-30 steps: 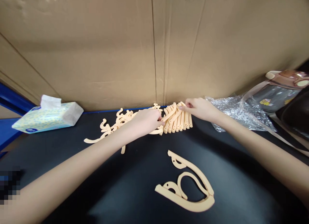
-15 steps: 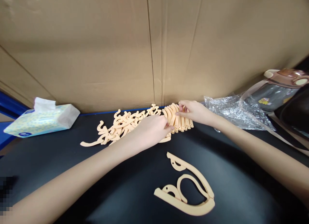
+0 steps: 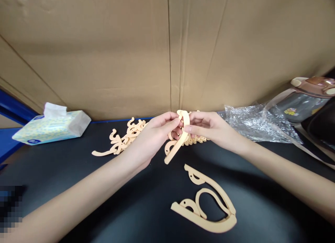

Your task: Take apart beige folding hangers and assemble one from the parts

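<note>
Between both hands, raised over the black table, are cream plastic hanger parts (image 3: pixel 176 149), one a curved arm pointing down to the left. My left hand (image 3: pixel 164 128) is closed on a part at the top, thumb and fingers pinching it. From the right, my right hand (image 3: pixel 205 126) grips the curved arm near its upper end. How the held parts join is hidden by the fingers. Nearer me lies a folded cream hanger (image 3: pixel 209 223) with its hook between its two arms. Behind my left hand is a pile of loose hook pieces (image 3: pixel 119 142); a row of arm pieces (image 3: pixel 200 139) sits behind my right hand.
A tissue pack (image 3: pixel 52 126) rests on the black table (image 3: pixel 117 208) at the left. To the right are crinkled clear plastic (image 3: pixel 258 122) and a bottle with a brown lid and strap (image 3: pixel 295 105). Brown cardboard (image 3: pixel 104 54) stands along the back.
Both hands have come up from the pile and the row and drawn together, now holding hanger parts between them. The view has shifted slightly.
</note>
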`<state>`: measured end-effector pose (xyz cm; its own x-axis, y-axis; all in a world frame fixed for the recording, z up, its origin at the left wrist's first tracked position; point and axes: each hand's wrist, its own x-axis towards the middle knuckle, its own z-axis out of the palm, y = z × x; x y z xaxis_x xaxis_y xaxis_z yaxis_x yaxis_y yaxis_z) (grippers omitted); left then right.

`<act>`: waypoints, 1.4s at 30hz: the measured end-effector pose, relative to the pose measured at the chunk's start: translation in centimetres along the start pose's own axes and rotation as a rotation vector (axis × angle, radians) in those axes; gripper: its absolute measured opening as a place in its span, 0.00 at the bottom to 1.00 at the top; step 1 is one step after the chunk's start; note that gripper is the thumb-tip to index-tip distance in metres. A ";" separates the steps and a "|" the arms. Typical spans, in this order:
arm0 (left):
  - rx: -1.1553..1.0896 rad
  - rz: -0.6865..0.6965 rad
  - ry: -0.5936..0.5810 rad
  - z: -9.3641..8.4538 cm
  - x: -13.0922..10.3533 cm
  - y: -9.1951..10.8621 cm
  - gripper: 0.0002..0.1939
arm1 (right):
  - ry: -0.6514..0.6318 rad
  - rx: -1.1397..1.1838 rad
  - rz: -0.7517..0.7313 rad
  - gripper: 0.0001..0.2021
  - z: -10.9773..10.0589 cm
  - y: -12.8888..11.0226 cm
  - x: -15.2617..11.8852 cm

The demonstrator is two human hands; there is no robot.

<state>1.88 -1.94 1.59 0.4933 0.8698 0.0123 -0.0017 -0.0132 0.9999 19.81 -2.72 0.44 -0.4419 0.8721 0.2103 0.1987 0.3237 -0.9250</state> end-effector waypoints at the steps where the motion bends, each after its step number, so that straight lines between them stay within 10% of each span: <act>1: 0.014 0.010 0.020 0.0 -0.2 0.0 0.07 | 0.022 -0.004 -0.002 0.12 0.0 -0.2 -0.1; 13: 0.587 0.180 0.118 -0.9 -1.5 1.2 0.12 | 0.328 -0.760 -0.204 0.08 -0.6 -1.8 -1.2; 22: 0.773 0.117 0.051 0.1 -1.7 -0.9 0.22 | 0.034 -1.761 -0.478 0.16 -0.5 -0.9 -1.1; 28: 1.118 0.136 0.144 1.0 -2.0 -3.2 0.18 | -0.080 -1.542 -0.193 0.15 1.0 0.7 -1.1; 34: 1.494 0.369 0.137 1.6 -2.2 -3.5 0.21 | -0.133 -0.694 0.092 0.05 -1.2 2.3 0.2; 42: 1.526 0.034 0.189 -3.1 2.8 -2.1 0.23 | 0.127 -0.046 0.234 0.05 -2.1 2.4 1.3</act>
<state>0.56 2.07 -0.50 0.3973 0.9049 0.1524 0.9121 -0.4078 0.0433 21.53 -0.06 -0.86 -0.2666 0.9632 0.0330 0.3237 0.1218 -0.9383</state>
